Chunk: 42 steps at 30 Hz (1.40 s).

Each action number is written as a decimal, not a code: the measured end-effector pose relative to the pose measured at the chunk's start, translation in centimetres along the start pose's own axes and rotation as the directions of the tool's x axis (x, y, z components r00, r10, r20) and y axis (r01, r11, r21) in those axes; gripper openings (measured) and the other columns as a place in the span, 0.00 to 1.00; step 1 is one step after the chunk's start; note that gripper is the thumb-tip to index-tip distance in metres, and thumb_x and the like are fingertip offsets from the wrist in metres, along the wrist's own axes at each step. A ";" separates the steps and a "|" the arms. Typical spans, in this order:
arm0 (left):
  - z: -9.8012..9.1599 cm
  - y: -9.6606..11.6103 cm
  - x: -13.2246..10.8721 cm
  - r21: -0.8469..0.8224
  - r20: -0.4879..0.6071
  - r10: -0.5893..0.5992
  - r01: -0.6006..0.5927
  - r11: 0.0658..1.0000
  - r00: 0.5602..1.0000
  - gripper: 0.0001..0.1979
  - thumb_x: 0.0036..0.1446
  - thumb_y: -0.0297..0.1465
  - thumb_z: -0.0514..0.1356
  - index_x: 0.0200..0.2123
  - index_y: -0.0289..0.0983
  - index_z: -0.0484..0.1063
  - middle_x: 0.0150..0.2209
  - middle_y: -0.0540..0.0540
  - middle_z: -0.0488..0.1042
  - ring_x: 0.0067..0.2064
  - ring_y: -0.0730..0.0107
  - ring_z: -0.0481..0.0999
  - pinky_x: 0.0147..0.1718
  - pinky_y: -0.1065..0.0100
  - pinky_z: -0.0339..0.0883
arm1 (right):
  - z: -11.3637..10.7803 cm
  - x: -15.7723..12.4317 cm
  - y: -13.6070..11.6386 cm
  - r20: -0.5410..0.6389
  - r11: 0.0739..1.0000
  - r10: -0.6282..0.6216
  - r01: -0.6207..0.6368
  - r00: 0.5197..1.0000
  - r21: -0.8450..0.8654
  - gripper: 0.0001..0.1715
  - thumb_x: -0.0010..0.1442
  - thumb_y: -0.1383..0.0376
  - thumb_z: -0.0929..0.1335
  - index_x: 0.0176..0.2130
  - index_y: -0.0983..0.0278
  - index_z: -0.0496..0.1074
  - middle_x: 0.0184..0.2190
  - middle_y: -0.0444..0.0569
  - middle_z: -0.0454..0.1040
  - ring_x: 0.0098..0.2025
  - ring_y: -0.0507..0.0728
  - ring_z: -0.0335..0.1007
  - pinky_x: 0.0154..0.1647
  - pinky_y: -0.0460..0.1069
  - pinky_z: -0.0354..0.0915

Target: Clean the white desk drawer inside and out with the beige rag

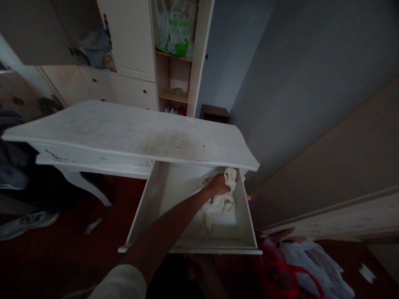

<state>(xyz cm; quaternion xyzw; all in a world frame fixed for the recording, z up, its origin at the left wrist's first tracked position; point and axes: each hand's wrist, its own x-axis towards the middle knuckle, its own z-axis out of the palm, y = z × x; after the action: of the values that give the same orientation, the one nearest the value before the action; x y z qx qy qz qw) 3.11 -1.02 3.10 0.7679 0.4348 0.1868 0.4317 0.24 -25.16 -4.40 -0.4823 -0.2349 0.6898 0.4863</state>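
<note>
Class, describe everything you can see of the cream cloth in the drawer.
The cream cloth looks like soft, matt fabric, crumpled into uneven folds. A loop-like fold stands up at the back, and a narrow strip trails toward the drawer's front. It lies bunched in the right half of the pulled-out white drawer. The left hand grips it, hiding part of it.

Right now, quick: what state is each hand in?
Left hand: closed on the bunched cream cloth.
Right hand: dim, beneath the drawer; cannot tell if open.
</note>
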 end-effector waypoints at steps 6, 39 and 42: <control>-1.4 0.5 -4.9 0.424 0.145 0.123 -0.174 0.889 0.982 0.33 0.42 0.34 0.68 0.55 0.37 0.69 0.56 0.32 0.70 0.54 0.44 0.73 0.53 0.50 0.67 | -0.1 0.4 0.9 -0.040 0.998 -0.023 0.025 0.999 0.050 0.22 0.45 0.49 0.76 0.30 0.65 0.78 0.20 0.43 0.71 0.17 0.48 0.58 0.20 0.46 0.52; -23.5 2.7 -2.3 0.544 -0.591 0.465 -0.101 0.833 0.659 0.45 0.53 0.37 0.62 0.69 0.38 0.45 0.66 0.36 0.59 0.65 0.46 0.60 0.63 0.53 0.56 | -1.0 1.5 2.7 0.031 0.994 -0.086 0.084 0.996 0.067 0.26 0.48 0.45 0.74 0.31 0.66 0.78 0.19 0.45 0.71 0.16 0.48 0.59 0.19 0.46 0.52; -23.3 -0.9 -1.4 0.509 -0.340 0.373 -0.165 0.845 0.864 0.51 0.47 0.45 0.65 0.69 0.33 0.46 0.65 0.33 0.62 0.64 0.46 0.62 0.61 0.54 0.59 | -1.7 1.9 3.3 0.045 0.997 -0.079 0.078 0.996 0.023 0.26 0.49 0.44 0.74 0.32 0.65 0.79 0.13 0.43 0.65 0.17 0.50 0.59 0.19 0.46 0.51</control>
<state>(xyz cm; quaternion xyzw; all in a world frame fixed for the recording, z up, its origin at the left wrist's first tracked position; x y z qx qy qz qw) -13.56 9.76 15.47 0.8429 0.4351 0.3006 0.0991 0.19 -25.10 -8.58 -0.4514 -0.2575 0.6836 0.5125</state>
